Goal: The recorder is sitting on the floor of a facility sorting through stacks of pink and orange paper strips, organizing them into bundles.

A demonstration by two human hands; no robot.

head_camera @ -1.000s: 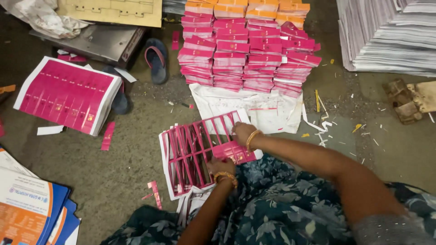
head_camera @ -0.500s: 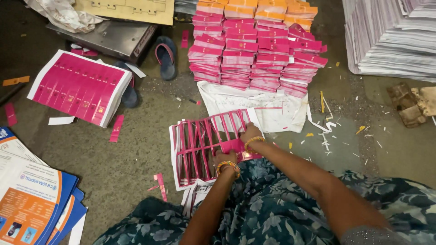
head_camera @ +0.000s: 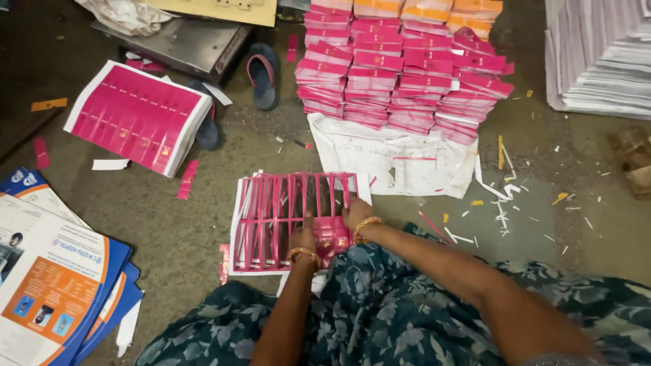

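Pink die-cut sheet point(head_camera: 271, 220) lies under left hand point(head_camera: 303, 237) and right hand point(head_camera: 354, 212).

Cut off at the far right edge: grey paper stack point(head_camera: 600, 57). Cut off near left: blue-edged posters point(head_camera: 57, 271). Half hidden under the pink printed sheets point(head_camera: 139, 115): dark sandal point(head_camera: 207, 129).

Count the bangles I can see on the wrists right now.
2. One gold bangle sits on the left wrist, over the pink die-cut sheet; the other bangle is on the right wrist at the sheet's right edge. More may be hidden underneath.
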